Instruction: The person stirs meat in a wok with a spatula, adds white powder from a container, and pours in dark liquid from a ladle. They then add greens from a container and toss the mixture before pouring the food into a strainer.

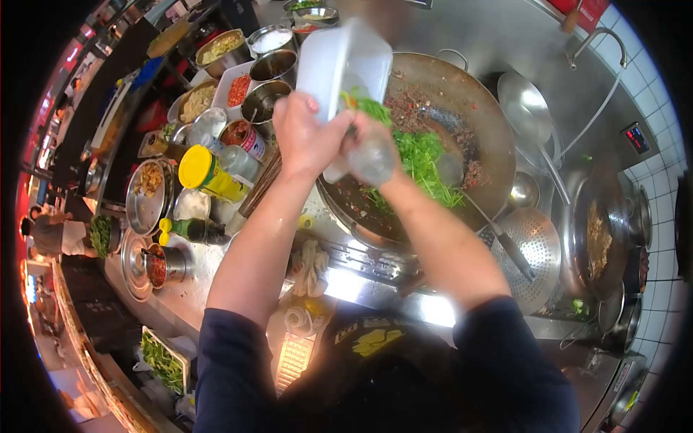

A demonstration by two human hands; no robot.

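My left hand (pixel 307 137) grips a white plastic tub (pixel 321 65), which is tilted beside and partly over the wok (pixel 494 144). My right hand (pixel 368 137) is close against the tub's lower edge, its fingers smeared by motion. A blurred greyish, see-through patch covers part of that hand, and I cannot make out what it is. Chopped green herbs (pixel 422 155) lie in the wok over dark reddish minced bits (pixel 465 126). More greens show at the tub's mouth. A ladle (pixel 451 169) rests in the wok, its dark handle reaching over the rim.
Right of the wok lie a perforated skimmer (pixel 534 238), a large steel scoop (pixel 521 105) and a second pan (pixel 599 245). On the left stand a yellow-lidded tub (pixel 198 169), a green bottle (pixel 191 229), a steel pot (pixel 173 263) and several ingredient bowls. A faucet (pixel 606 36) is at upper right.
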